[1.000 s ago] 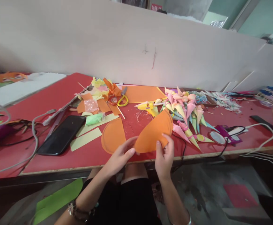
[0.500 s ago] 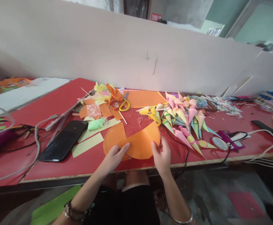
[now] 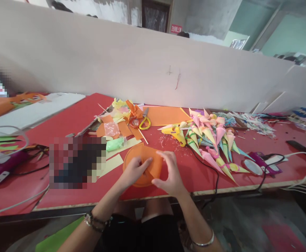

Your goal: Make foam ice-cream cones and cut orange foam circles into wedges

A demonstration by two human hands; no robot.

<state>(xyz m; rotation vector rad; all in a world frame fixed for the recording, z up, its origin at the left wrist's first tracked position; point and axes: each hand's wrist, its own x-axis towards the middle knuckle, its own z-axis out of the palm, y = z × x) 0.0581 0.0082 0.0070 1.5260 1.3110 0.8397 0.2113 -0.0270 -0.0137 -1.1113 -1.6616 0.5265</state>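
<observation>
On red table (image 3: 200, 179), orange sheets (image 3: 156, 168); partition (image 3: 102, 59) behind.

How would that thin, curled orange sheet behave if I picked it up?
The thin, curled orange sheet is probably light, having little visible thickness. It's likely flexible rather than rigid, since it bends by the left hand.

I see a red bench (image 3: 198, 176) | front middle: orange paper (image 3: 134, 153) lying flat | just left: pale strip (image 3: 113, 163) | behind: yellow glue gun (image 3: 177, 133), paper scraps (image 3: 102, 130), orange sheet (image 3: 164, 116) at the back | right: heap of pastel paper cones (image 3: 208, 133), round pale disc (image 3: 252, 167) | far left: purple power strip (image 3: 7, 170), white board (image 3: 49, 109)
</observation>
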